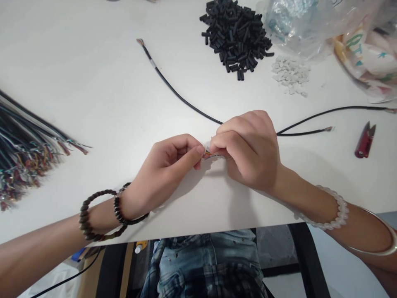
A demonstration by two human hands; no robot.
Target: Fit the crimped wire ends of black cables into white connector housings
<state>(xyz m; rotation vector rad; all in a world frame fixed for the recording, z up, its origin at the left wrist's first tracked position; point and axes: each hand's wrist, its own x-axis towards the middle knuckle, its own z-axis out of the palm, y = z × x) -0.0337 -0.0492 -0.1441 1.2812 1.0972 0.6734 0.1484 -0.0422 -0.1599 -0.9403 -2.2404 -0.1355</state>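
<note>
My left hand [173,163] pinches a small white connector [205,151] between thumb and forefinger. Thin coloured wires [208,153] run from it to my right hand [251,149], whose fingers are closed on them. Much of the wires' length is hidden by the fingers. A black cable [182,99] with bare wire ends passes behind my right hand from the upper left. To the right of that hand, two black cable lengths [304,133] emerge; whether they join the wires I hold is hidden.
A bundle of black cables [18,140] with stripped ends lies at the left. Black tube pieces [237,35] and small white pieces [290,74] are heaped at the back, beside plastic bags [297,25]. Small red snips [365,140] lie at the right. The table edge [204,232] is close to me.
</note>
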